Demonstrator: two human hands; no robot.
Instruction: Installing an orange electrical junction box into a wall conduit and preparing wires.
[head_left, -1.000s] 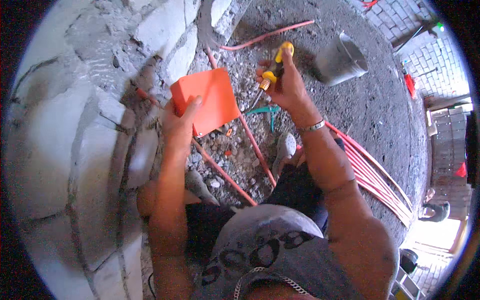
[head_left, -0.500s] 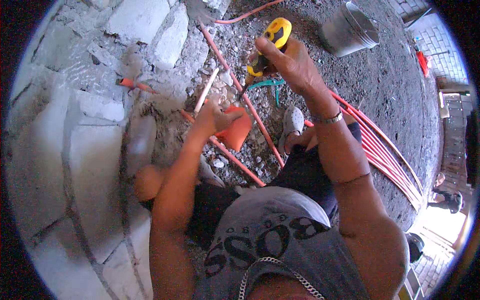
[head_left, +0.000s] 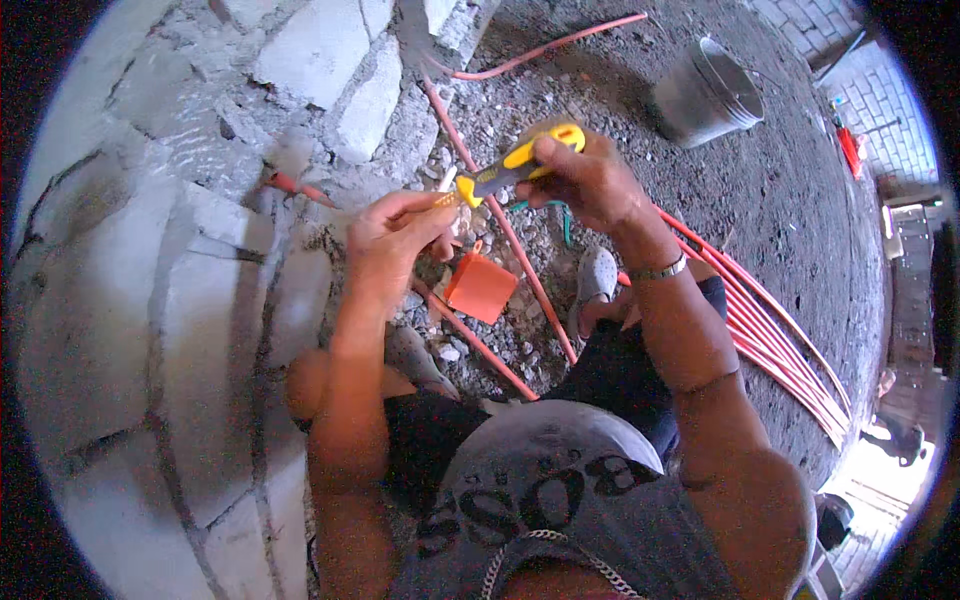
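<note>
Inspection finds 2 bare hands meeting at a screwdriver (head_left: 492, 180) just above the centre of the frame. The tool has a yellow and dark grey handle and a brass-coloured collar, and lies tilted, its butt toward the upper right and its front end toward the lower left.

The right hand (head_left: 597, 185) is closed around the rear of the handle. The left hand (head_left: 388, 238) has its fingertips pinched on the collar. The blade beyond is hidden; whether these fingers also hold a small part cannot be told.

Below the left hand, near the centre of the frame, an orange box (head_left: 482, 287) rests on the rubble (head_left: 520, 330), apart from both hands. It lies between 2 pink pipes (head_left: 513, 240) running diagonally toward the lower right. A short white rod (head_left: 447, 180) shows just behind the screwdriver's front end. A green tool (head_left: 567, 227) lies below the right hand, partly covered by it.

At upper right stands a grey bucket (head_left: 695, 95), tilted in view. Right of centre, a bundle of red pipes (head_left: 765, 342) fans toward the lower right. A grey block wall (head_left: 200, 330) fills the left of the frame. A metal wristband (head_left: 660, 268) encircles the right wrist.
</note>
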